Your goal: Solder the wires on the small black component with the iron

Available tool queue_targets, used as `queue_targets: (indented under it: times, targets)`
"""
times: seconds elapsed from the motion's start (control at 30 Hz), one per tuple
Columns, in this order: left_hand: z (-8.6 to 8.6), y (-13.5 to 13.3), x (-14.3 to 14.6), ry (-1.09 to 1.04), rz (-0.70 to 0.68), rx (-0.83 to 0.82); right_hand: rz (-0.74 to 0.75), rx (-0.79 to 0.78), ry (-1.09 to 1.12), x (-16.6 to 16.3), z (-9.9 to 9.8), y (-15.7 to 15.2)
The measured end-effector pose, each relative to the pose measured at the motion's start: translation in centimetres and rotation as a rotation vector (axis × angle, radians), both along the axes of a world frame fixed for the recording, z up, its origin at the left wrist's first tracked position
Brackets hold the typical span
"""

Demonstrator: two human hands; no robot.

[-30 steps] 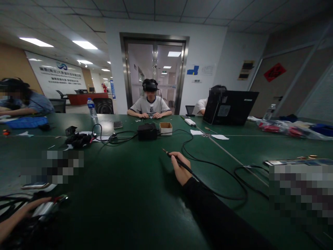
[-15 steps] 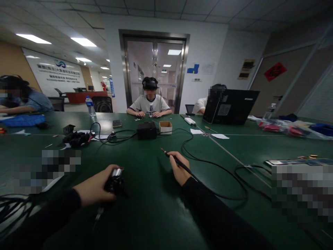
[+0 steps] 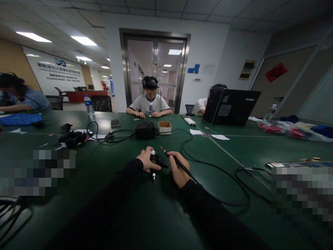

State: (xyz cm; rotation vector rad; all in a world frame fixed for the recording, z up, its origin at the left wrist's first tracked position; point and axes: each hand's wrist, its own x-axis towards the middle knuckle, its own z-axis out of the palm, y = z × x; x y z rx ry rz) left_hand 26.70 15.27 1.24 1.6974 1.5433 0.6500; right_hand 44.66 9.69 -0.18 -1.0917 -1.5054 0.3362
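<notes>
Near the middle of the green table [image 3: 135,211], my left hand [image 3: 145,159] is closed around a black and silver tool [image 3: 156,159]. A silver cylinder shows at its top, a dark part juts toward the right, and a pointed metal tip sticks out below. Some of its body is hidden behind my fingers. Just to the right, my right hand [image 3: 179,170] grips a soldering iron [image 3: 179,163] like a pen, its tip angled forward and to the left. A small gap separates the iron from the black and silver tool. The iron's black cord trails along my sleeve.
Beyond my hands stand a black box [image 3: 145,130] and a small open cardboard box [image 3: 164,128]. Cables [image 3: 215,160] loop across the right side. A water bottle [image 3: 89,106], a phone [image 3: 115,123] and a laptop [image 3: 231,107] are farther off. Several people sit around the table.
My left hand has moved right and forward with the black and silver tool, bringing it close to the soldering iron. My right hand has stayed nearly still.
</notes>
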Motion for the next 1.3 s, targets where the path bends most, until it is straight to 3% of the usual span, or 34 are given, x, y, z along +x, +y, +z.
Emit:
queue_targets:
  times: [0.2,0.4,0.57,0.8,1.07,1.3]
  targets:
    - [-0.5,3.1,-1.3,0.089,0.187,0.011,0.013,0.016,-0.030,-0.2,-0.1,0.2]
    - [-2.9,5.7,-0.5,0.264,0.013,0.178,0.009,0.004,-0.039,-0.2,-0.1,0.2]
    - [-4.3,5.8,-0.9,-0.016,0.078,0.226,0.026,0.001,-0.052,-0.6,-0.2,0.5]
    - [-4.7,5.6,-0.5,-0.506,0.050,0.221,0.071,0.045,-0.087,-1.4,0.0,0.7]
    - [-5.1,5.9,-0.5,-0.635,0.044,0.279,0.093,0.065,-0.133,-1.6,-0.1,1.1]
    - [-4.2,5.2,-0.3,-0.670,0.059,0.251,0.111,0.081,-0.166,-1.5,-0.4,1.0]
